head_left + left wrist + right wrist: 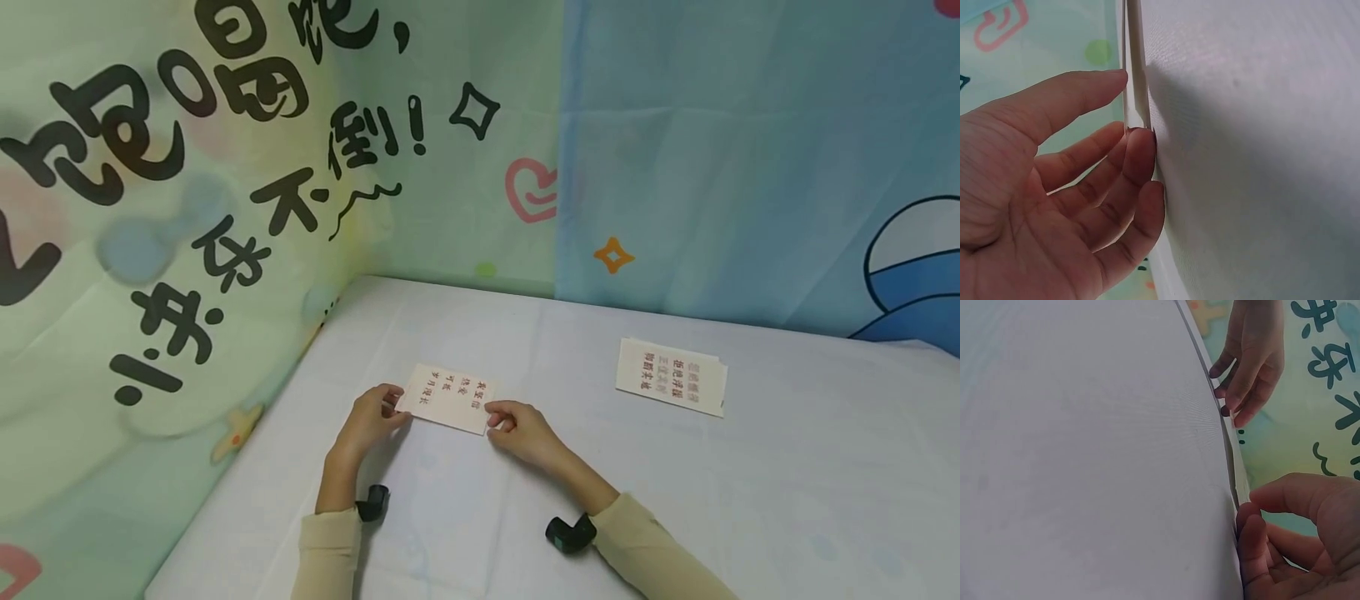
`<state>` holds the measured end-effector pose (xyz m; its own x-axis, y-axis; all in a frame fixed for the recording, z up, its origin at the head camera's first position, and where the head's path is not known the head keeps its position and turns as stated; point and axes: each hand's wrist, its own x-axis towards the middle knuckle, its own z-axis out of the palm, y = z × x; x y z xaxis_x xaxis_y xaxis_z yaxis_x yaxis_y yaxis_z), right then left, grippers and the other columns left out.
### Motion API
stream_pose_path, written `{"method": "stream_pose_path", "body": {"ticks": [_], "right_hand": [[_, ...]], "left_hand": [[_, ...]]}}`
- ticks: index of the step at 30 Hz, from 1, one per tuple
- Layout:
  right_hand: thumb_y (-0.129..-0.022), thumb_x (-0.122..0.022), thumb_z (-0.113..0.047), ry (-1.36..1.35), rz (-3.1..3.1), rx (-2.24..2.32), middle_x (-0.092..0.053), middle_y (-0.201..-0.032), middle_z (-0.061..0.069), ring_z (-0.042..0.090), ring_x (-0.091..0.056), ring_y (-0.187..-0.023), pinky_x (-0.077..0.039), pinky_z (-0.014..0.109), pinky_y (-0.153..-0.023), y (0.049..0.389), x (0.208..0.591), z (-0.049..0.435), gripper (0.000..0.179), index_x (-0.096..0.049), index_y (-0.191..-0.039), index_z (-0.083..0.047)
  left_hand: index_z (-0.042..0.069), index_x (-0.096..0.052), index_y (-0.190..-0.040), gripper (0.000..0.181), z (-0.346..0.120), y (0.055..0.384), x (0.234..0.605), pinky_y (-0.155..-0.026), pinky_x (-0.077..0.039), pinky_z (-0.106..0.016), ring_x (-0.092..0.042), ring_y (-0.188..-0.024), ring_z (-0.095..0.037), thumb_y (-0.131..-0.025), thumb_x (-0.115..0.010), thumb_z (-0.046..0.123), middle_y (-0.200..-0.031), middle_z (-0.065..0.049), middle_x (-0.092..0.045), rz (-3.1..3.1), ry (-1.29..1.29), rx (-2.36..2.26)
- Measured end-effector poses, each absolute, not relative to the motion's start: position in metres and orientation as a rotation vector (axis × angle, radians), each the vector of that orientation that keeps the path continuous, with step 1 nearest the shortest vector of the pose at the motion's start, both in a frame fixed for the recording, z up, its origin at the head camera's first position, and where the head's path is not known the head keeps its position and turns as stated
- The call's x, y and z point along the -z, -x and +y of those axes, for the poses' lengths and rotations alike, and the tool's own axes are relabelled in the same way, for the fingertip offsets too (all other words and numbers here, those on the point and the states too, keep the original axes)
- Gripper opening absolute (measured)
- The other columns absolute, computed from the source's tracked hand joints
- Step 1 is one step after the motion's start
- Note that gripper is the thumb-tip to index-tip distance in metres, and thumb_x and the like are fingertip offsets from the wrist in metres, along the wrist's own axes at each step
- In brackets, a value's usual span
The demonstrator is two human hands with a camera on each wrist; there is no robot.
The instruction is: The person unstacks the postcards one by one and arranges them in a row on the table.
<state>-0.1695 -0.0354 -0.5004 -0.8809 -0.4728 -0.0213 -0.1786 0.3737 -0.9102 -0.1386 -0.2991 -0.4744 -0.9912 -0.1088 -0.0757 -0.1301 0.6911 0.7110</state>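
A white card (pixel 448 398) with columns of reddish-brown Chinese characters lies low over the white table, between the two hands. At its left end the left hand (pixel 375 417) pinches the edge, thumb on the near corner and fingers curled at the side. The right hand (pixel 525 432) holds the opposite end between thumb and fingers. Edge-on in the left wrist view, the card (pixel 1137 75) shows as a thin pale strip by the thumb tip. In the right wrist view its edge (pixel 1238 469) runs from the right hand's fingertips towards the left hand (pixel 1254 362).
A small, slightly fanned pile of similar printed cards (pixel 671 379) lies to the right on the white tablecloth (pixel 787 492). Printed fabric walls (pixel 712 167) stand behind and to the left of the table. Each wrist carries a black camera (pixel 572 533).
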Motion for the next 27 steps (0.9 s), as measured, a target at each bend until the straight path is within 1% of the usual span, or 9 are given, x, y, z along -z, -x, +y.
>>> {"method": "stream_pose_path", "body": {"ticks": [5,14,18,22,27], "right_hand": [[-0.083,-0.066,0.002,0.557,2.318,1.548,-0.064,-0.092,0.009,0.012,-0.047,-0.073,-0.038,0.019,-0.062,0.169,0.499,-0.033,0.036,-0.062,-0.119,0.007],[-0.083,-0.067,0.000,0.570,2.282,1.529,-0.062,-0.097,0.009,0.014,-0.050,-0.078,-0.042,0.019,-0.066,0.166,0.497,-0.029,0.038,-0.062,-0.120,0.006],[-0.083,-0.067,0.000,0.569,2.273,1.530,-0.061,-0.099,0.009,0.014,-0.050,-0.080,-0.042,0.019,-0.066,0.166,0.495,-0.026,0.038,-0.062,-0.121,0.005],[-0.084,-0.067,-0.001,0.574,2.263,1.541,-0.061,-0.100,0.011,0.014,-0.050,-0.080,-0.042,0.019,-0.065,0.165,0.494,-0.022,0.037,-0.062,-0.120,0.005],[-0.085,-0.068,-0.001,0.582,2.264,1.557,-0.061,-0.100,0.012,0.013,-0.050,-0.077,-0.043,0.018,-0.060,0.165,0.494,-0.017,0.036,-0.062,-0.119,0.006]], "left_hand": [[-0.006,-0.060,-0.116,0.035,-0.298,0.140,0.474,-0.073,-0.051,-0.036,-0.059,-0.088,-0.026,-0.085,-0.072,0.003,-0.100,-0.016,-0.060,2.858,0.207,-1.169],[-0.005,-0.060,-0.118,0.036,-0.298,0.137,0.475,-0.076,-0.051,-0.038,-0.060,-0.091,-0.027,-0.086,-0.072,0.007,-0.102,-0.016,-0.061,2.852,0.232,-1.160],[-0.005,-0.060,-0.119,0.038,-0.295,0.137,0.475,-0.072,-0.051,-0.034,-0.059,-0.089,-0.026,-0.086,-0.072,0.008,-0.101,-0.015,-0.060,2.856,0.233,-1.193],[-0.005,-0.060,-0.120,0.038,-0.291,0.137,0.475,-0.068,-0.048,-0.031,-0.057,-0.087,-0.024,-0.087,-0.072,0.009,-0.102,-0.015,-0.060,2.872,0.216,-1.231],[-0.003,-0.061,-0.119,0.037,-0.285,0.137,0.474,-0.067,-0.045,-0.029,-0.054,-0.085,-0.023,-0.087,-0.073,0.010,-0.101,-0.014,-0.059,2.890,0.208,-1.253]]}}
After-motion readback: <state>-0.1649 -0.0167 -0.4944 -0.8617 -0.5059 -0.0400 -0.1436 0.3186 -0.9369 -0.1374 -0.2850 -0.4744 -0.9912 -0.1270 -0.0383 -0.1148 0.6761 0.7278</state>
